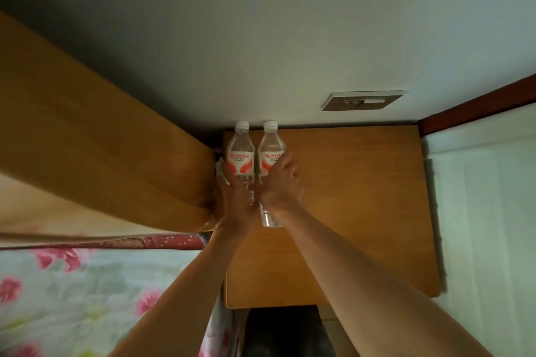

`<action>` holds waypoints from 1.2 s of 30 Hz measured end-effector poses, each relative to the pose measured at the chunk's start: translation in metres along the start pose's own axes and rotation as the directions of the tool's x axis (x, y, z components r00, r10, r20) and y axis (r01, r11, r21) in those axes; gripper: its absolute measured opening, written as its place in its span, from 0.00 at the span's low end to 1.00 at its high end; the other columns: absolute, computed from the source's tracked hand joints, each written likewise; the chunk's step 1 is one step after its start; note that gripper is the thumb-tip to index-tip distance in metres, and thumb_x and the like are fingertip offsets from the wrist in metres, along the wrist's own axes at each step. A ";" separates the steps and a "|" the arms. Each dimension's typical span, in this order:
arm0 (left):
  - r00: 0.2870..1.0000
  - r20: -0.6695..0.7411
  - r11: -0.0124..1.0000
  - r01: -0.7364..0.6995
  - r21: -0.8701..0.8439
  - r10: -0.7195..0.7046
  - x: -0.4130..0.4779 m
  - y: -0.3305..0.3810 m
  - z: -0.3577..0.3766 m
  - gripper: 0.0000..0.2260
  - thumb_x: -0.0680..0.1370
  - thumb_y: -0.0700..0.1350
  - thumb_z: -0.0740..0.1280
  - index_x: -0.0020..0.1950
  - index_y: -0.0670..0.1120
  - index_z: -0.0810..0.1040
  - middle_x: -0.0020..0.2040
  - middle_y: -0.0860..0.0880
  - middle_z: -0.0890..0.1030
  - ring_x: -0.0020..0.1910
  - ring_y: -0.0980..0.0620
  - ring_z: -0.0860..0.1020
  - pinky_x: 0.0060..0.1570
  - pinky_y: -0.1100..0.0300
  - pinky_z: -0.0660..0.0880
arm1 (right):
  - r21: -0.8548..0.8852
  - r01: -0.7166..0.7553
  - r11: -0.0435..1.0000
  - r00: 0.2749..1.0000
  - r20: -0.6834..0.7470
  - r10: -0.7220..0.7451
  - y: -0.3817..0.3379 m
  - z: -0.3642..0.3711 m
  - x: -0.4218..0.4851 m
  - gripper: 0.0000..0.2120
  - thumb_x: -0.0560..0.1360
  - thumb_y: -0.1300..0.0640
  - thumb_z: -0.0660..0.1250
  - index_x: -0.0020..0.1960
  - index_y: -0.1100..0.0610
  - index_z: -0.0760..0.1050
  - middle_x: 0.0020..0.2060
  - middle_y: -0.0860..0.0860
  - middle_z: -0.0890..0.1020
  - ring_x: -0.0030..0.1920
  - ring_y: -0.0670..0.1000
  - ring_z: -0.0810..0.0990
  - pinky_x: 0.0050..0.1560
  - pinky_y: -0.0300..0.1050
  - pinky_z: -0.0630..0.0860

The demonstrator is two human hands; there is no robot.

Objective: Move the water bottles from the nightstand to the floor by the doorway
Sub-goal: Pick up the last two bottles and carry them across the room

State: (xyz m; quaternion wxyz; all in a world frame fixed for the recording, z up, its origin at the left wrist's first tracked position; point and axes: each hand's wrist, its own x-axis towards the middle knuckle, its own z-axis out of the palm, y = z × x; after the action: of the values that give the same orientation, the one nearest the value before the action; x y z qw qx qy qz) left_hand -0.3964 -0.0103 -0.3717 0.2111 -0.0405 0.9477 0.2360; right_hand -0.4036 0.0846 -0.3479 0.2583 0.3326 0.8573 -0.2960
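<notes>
Two clear water bottles with white caps and red-and-white labels stand side by side at the back left corner of the wooden nightstand (348, 197), against the wall. My left hand (232, 200) wraps round the lower part of the left bottle (240, 151), its fingers on the bottle's left side. My right hand (280, 182) is round the right bottle (268, 151), fingers reaching across its label. The right bottle's base shows below my wrist. Both bottles stand on the nightstand top.
A wooden headboard (101, 139) runs along the left, close to the left bottle. A floral bedsheet (87, 298) lies at lower left. A wall socket plate (362, 101) sits above the nightstand. A white panelled surface (478, 211) borders the right side.
</notes>
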 end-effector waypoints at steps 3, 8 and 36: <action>0.999 -0.032 1.000 0.005 0.030 -0.004 0.002 0.000 0.000 0.53 0.65 0.64 0.76 0.77 0.42 0.52 0.72 0.38 0.66 0.69 0.39 0.67 0.64 0.42 0.70 | 0.005 0.000 1.000 1.000 -0.024 0.001 0.005 0.001 0.005 0.52 0.71 0.42 0.72 0.77 0.57 0.39 0.67 0.58 0.67 0.64 0.60 0.73 0.59 0.54 0.74; 0.997 -0.020 0.997 0.076 -0.012 -0.076 0.013 0.006 -0.001 0.48 0.67 0.58 0.78 0.76 0.41 0.57 0.69 0.38 0.68 0.67 0.39 0.69 0.62 0.42 0.72 | 0.047 -0.023 0.999 0.999 -0.046 0.025 0.010 0.001 0.012 0.49 0.70 0.42 0.73 0.75 0.55 0.45 0.63 0.56 0.71 0.61 0.59 0.75 0.56 0.53 0.76; 0.982 -0.190 0.981 -0.017 -0.192 -0.020 -0.110 0.090 -0.102 0.36 0.72 0.64 0.70 0.72 0.49 0.61 0.56 0.50 0.82 0.46 0.50 0.83 0.41 0.60 0.80 | 0.111 0.247 0.963 0.964 -0.134 -0.231 0.046 -0.125 -0.107 0.38 0.64 0.33 0.71 0.64 0.47 0.57 0.52 0.44 0.79 0.43 0.44 0.80 0.32 0.36 0.75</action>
State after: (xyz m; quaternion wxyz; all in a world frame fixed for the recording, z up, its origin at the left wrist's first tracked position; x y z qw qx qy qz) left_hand -0.3509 0.0193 -0.2055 0.1145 -0.0838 0.9363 0.3213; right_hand -0.3321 0.1523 -0.2082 0.1469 0.2596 0.8846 -0.3584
